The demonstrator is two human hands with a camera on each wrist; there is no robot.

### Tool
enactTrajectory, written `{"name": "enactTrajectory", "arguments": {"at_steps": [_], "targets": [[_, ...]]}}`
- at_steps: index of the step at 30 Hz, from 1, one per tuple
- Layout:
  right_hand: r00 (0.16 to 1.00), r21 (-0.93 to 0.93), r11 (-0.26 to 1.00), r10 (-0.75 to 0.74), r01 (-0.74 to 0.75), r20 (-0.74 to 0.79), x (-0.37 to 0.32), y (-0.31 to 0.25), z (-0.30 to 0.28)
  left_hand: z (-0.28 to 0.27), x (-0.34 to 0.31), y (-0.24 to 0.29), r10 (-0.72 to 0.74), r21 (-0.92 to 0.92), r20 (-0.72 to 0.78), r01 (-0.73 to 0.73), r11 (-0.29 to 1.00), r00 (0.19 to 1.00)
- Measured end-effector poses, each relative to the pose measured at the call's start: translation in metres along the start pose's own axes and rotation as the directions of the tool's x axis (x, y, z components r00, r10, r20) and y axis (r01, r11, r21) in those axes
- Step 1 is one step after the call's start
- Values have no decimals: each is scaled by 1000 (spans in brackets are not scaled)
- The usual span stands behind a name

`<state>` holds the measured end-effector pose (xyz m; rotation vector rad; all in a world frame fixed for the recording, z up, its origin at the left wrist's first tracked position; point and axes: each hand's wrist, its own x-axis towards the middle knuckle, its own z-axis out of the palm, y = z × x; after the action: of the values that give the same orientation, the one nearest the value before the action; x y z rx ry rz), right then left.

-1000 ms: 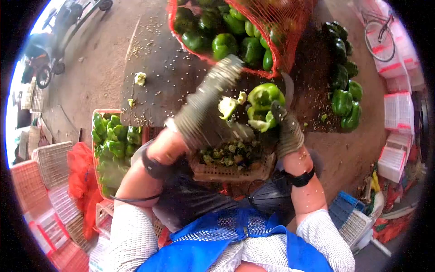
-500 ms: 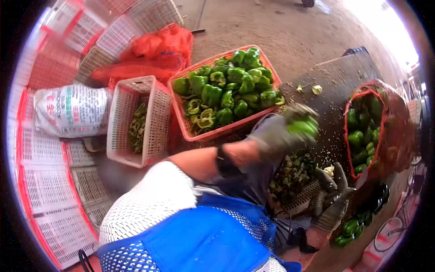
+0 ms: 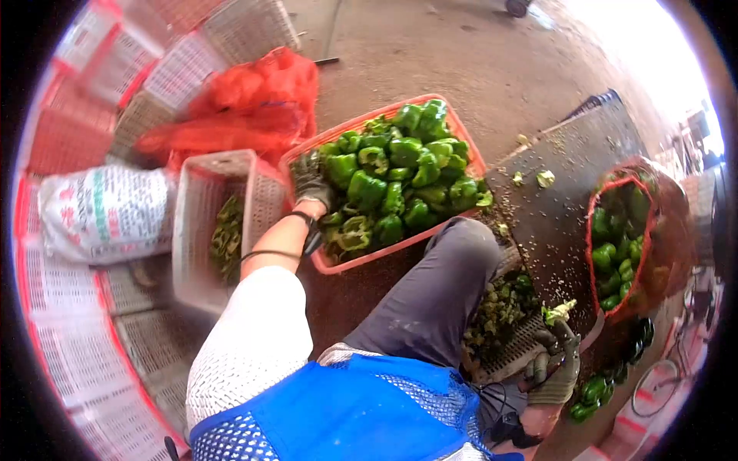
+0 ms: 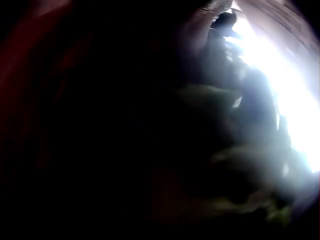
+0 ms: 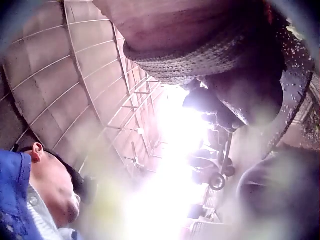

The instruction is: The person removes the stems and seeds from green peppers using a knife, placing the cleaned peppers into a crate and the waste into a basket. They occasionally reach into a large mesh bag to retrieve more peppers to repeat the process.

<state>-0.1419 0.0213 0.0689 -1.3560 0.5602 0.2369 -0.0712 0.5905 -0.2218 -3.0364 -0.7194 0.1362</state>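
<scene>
In the head view my gloved left hand (image 3: 311,183) reaches into the left end of an orange crate (image 3: 327,269) heaped with cored green bell peppers (image 3: 367,190). Its fingers point down among the peppers, and whatever lies beneath them is hidden. The left wrist view is dark and blurred. My gloved right hand (image 3: 555,367) stays low at the board's near edge, fingers curled, with a curved knife (image 3: 592,333) whose pale blade juts out beside them. At its fingertips shows a pale green pepper core (image 3: 560,312). The right wrist view catches mostly glove cuff and roof.
A small basket of cores (image 3: 500,311) stands between the knees. Seeds dot the dark board (image 3: 573,165), where a red net bag of whole peppers (image 3: 615,246) lies. Left are a white crate (image 3: 188,253) with trimmings, a white sack (image 3: 104,215) and red nets (image 3: 254,100).
The head has turned left. My left hand has carried a green pepper from the board across to the orange crate. My right hand has stayed by the board, its fingers drawing in from spread.
</scene>
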Motion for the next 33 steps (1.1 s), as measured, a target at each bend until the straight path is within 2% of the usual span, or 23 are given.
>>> {"name": "enactTrajectory", "arguments": {"at_steps": [2, 4, 5, 6, 7, 8, 9, 12, 13, 16, 18, 19, 20, 22, 23, 24, 25, 26, 27, 28, 29, 30, 33], "targets": [[994, 42, 994, -104, 103, 28, -13, -28, 41, -73, -11, 24, -63, -124, 191, 88, 988, 980], [989, 15, 989, -146, 145, 14, -4, -25, 37, -34, 13, -16, 45, -303, 88, -16, 953, 995], [990, 23, 990, -140, 141, -13, 1, -22, 37, -33, 17, -24, 37, -396, -149, -94, 914, 988], [991, 31, 991, -130, 132, -39, 6, -19, 40, -32, 20, -38, 2, -464, -371, -187, 866, 929], [992, -40, 995, -98, 95, -75, 12, -17, 44, -7, 33, -57, -6, -343, -317, -109, 933, 948], [995, -66, 996, -65, 60, -72, 20, -13, 45, -21, 34, -44, -17, -129, -274, -20, 991, 962], [996, -92, 995, -34, 27, -78, 29, -7, 43, -37, 35, -30, -28, 99, -230, 52, 994, 973], [997, -109, 994, -29, 22, -71, 36, -13, 70, -24, 43, -15, -144, 184, -102, 160, 970, 984], [998, -101, 994, -51, 46, -45, 35, -18, 75, -19, 42, -12, -154, 221, -128, 179, 959, 980], [987, -38, 986, -160, 161, 27, 36, -39, 74, -22, 46, -8, -208, 195, -43, 212, 958, 977], [985, 7, 985, -170, 171, -43, 21, -48, 76, -33, 50, -13, -197, 162, 71, 184, 970, 978], [985, 10, 989, -147, 148, -92, 13, -52, 73, -27, 52, -26, -146, 122, 43, 140, 983, 988], [980, 10, 985, -172, 174, -97, 11, -44, 56, -40, 53, -35, -96, -21, 42, 97, 995, 994], [973, -5, 975, -223, 223, -65, 12, -19, 14, -52, 26, -54, -218, 23, -157, 224, 974, 963], [980, 101, 979, -166, 178, -111, 10, -10, -1, -38, 10, -68, -310, -111, -207, 292, 950, 928], [981, 99, 988, -105, 122, -164, 7, 3, -22, -9, -9, -90, -417, -244, -251, 359, 901, 874], [977, 96, 993, -47, 68, -207, 6, 14, -41, 20, -42, -107, -444, -401, -163, 352, 846, 881], [967, 94, 995, 6, 18, -255, 8, 25, -60, 49, -62, -113, -498, -499, 96, 475, 725, 862], [968, 101, 995, 18, 7, -251, 10, 26, -62, 72, -82, -115, -518, -514, 349, 621, 591, 781], [965, 113, 994, 25, 5, -263, 7, 26, -65, 62, -88, -81, -454, -359, 714, 835, 416, 533], [955, 129, 992, 31, 8, -295, 2, 26, -69, 49, -113, -49, -530, -463, 646, 834, 300, 550], [969, 144, 990, 39, -4, -244, -5, 16, -62, 42, -118, -29, -525, -518, 604, 796, 313, 600], [977, 193, 980, 2, 40, -214, -23, -16, -41, 43, -108, -26, -412, -574, 530, 671, 469, 741]]}}
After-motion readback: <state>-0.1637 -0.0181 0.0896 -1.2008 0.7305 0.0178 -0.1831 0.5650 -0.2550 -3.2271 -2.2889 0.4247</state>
